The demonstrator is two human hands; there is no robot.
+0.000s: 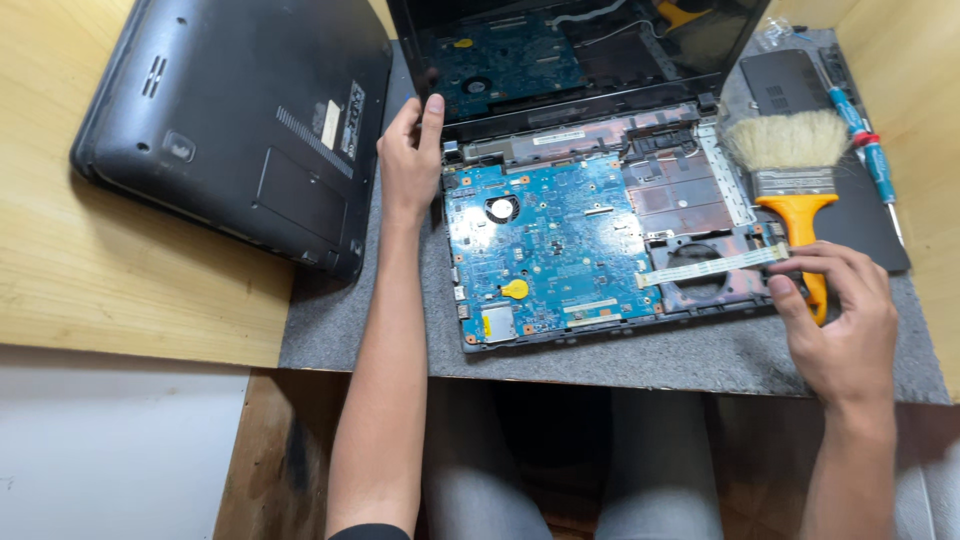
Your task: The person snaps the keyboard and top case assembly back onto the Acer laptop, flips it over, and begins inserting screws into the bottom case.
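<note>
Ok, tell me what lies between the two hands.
In the head view, the opened laptop base with its blue circuit board lies between the left hand and the right hand, which holds a brush.

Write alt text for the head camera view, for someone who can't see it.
An opened laptop with its blue circuit board exposed lies on a grey mat; the left hand steadies its hinge corner while the right hand holds an orange-handled brush. A black bottom cover lies to the left.
</note>
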